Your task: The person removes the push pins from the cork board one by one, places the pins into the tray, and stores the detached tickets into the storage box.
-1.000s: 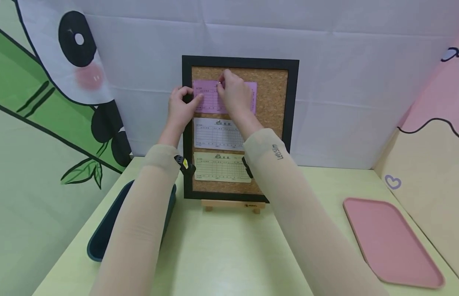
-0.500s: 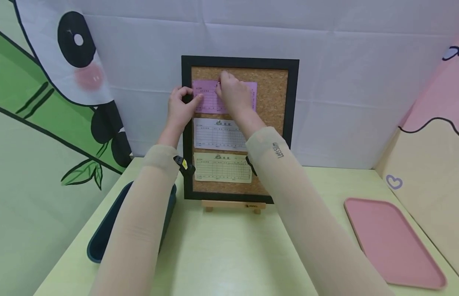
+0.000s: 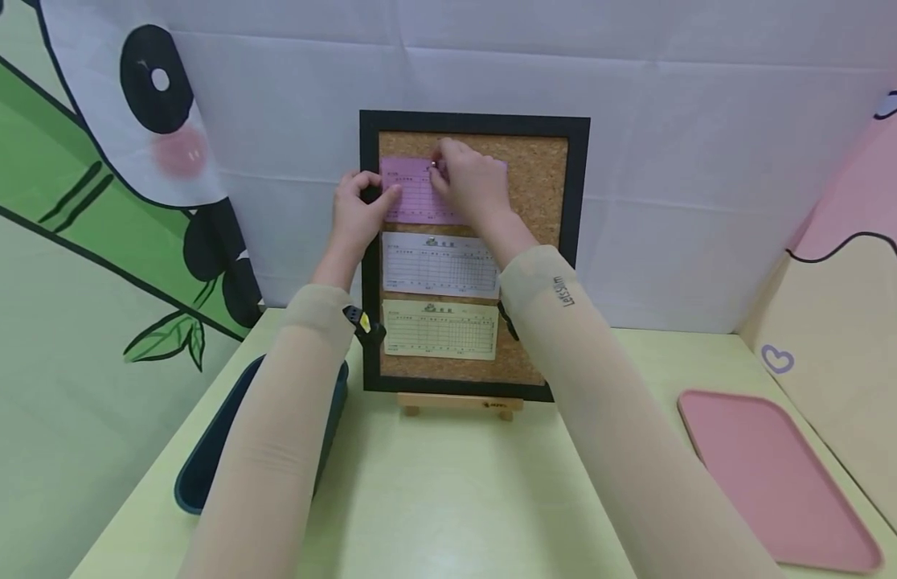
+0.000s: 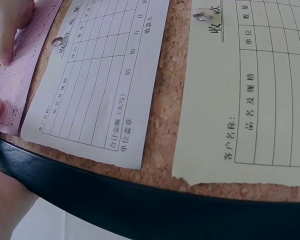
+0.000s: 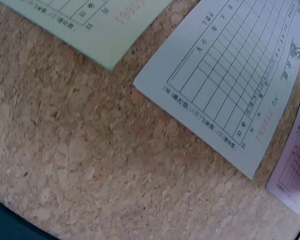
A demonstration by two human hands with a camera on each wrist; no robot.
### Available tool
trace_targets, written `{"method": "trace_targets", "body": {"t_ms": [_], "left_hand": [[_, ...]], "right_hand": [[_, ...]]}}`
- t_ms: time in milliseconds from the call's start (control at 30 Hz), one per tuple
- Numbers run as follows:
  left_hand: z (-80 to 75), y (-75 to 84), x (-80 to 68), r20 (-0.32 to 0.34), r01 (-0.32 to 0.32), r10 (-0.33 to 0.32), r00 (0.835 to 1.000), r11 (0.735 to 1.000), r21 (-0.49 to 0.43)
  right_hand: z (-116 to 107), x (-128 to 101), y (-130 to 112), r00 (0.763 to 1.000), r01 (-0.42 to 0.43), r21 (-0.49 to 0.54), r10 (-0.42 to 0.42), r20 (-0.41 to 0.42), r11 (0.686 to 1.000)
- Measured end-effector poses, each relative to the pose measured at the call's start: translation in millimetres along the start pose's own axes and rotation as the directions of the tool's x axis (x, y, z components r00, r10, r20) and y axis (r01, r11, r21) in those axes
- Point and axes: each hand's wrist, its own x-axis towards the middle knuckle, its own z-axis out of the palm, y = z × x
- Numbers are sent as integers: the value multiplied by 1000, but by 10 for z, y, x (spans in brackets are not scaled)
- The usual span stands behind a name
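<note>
Head camera faced forward and down, cork board (image 3: 542, 193) at frame centre. Both wrist cameras sat very close to it, sharing the white form (image 4: 97, 82) (image 5: 240, 80).

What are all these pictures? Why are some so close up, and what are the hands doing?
A person wears three small cameras. The one on the head shows both arms. One on each wrist shows the board from very close, so the paper looks huge.

A cork board stands on a little easel on the table. Three slips are on it: a pink slip, a white slip and a yellow slip.

The left hand grips the board's black edge, its thumb on the pink slip. The right hand has its fingers at a small pin near that slip's top. A pink tray and a dark bin lie nearby.
</note>
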Motion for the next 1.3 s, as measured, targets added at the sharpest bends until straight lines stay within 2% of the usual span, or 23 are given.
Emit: {"method": "trace_targets", "body": {"t_ms": [267,467,667,800,1033,1133,1300], "left_hand": [[11,15,-27,-7,0,0,1000,1000,-7],[21,16,-39,8,19,-19,1000,1000,9],[35,12,-39,6,-11,11,1000,1000,-18],[33,22,-38,6,-11,11,1000,999,-30],[6,45,-25,2,7,-7,1000,999,-47],[1,50,-40,2,21,-20,1000,999,-41],[-2,56,-76,7,56,-56,998,998,-16]], "right_hand": [[-5,-3,3,999,20,-53,-21,-24,998],[-8,-13,-1,991,108,-137,-117,-65,985],[-9,-39,21,979,164,-164,-181,-90,973],[-39,-42,37,978,174,-136,-187,-95,975],[-109,-40,66,983,162,-22,-163,-87,987],[-119,-59,76,987,139,19,-137,-82,990],[-135,-106,119,989,82,50,-75,-126,995]]}}
